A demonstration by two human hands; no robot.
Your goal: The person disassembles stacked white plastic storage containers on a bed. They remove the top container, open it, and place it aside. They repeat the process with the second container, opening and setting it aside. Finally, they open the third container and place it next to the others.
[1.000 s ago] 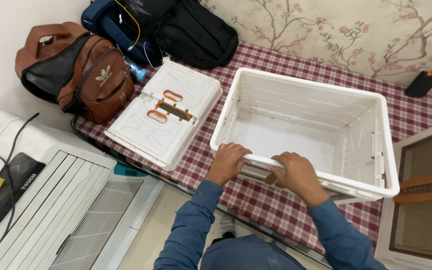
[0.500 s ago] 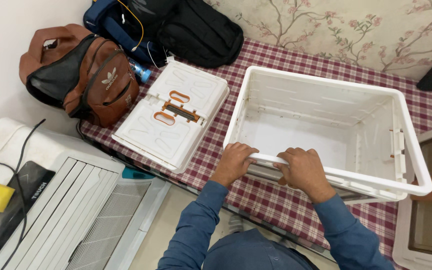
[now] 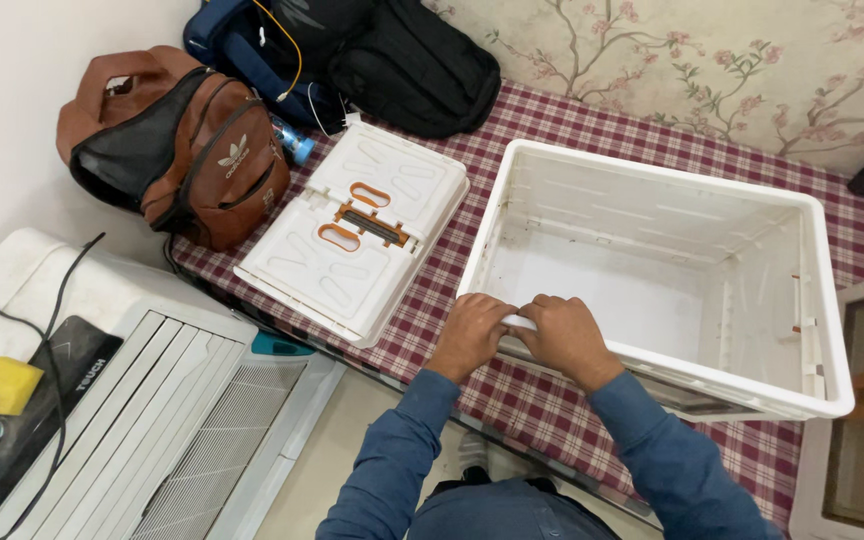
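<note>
Head view: white crate (image 3: 652, 290) open-topped, empty, on checked bench (image 3: 592, 130). Left hand (image 3: 470, 335) and right hand (image 3: 564, 338) side by side, both clamped over crate's near rim, likely steadying it. Flat white lid (image 3: 357, 230) beside crate; brown backpack (image 3: 187, 150) behind, near wall.

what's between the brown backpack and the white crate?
Head view: a flat white lid with orange handle loops lies on the checked cloth between the brown backpack and the white crate. Both hands grip the crate's near rim.
</note>
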